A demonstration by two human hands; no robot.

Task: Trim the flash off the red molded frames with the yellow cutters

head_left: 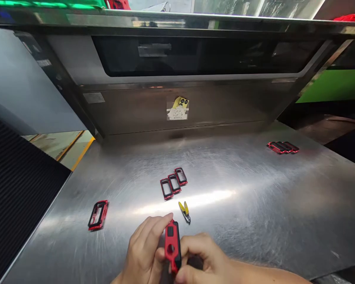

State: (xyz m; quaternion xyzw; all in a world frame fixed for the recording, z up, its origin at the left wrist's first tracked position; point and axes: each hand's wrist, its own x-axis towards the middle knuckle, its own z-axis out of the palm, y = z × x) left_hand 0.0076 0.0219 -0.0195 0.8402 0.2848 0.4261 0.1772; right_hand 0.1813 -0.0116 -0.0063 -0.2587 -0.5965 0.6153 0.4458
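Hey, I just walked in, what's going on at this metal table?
A person holds a red and black part between the left hand and right hand. Just beyond, on the metal table, lie a small yellow-handled tool and three similar frames. Another frame lies off to the left; more pieces overlap at the far right.

One camera looked forward and down from the wearer's head — left hand [143, 248] and right hand [205, 256] near at the bottom edge, the desk [254, 225] spreading beyond, the upright panel [130, 106] farther off
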